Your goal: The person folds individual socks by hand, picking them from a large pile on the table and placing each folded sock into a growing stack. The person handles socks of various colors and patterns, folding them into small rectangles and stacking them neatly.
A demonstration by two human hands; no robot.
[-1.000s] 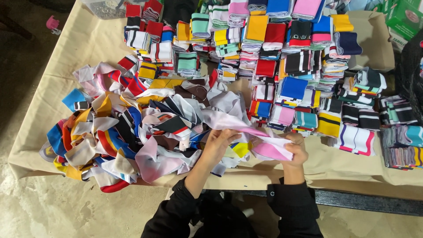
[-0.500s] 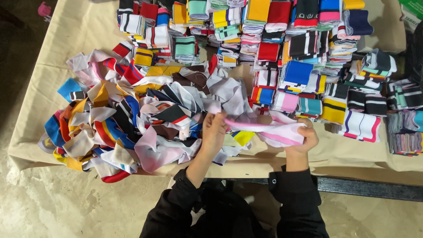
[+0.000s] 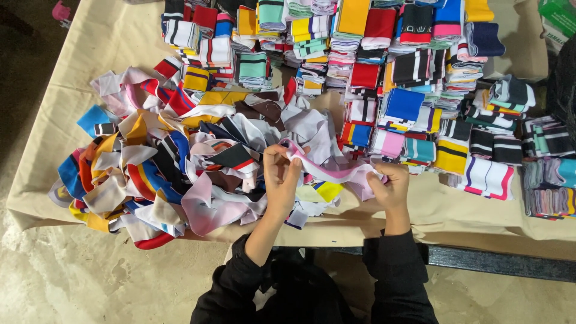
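Table (image 3: 108, 54) under beige cloth holds a loose fabric pile (image 3: 174, 162) at left and folded stacks (image 3: 420, 78) far and right. Left hand (image 3: 282, 174) and right hand (image 3: 390, 186) each pinch an end of a pink-white strip (image 3: 336, 174), stretched between them at the near edge.

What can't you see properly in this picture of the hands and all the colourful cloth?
All in the head view:
- Pink cloth strip: its ends are hidden inside the left hand and right hand.
- Loose heap of cloth pieces: lower pieces are buried under the top ones.
- Folded stacks: the back row is cut off by the top edge.
- Green box: cut off by the corner.
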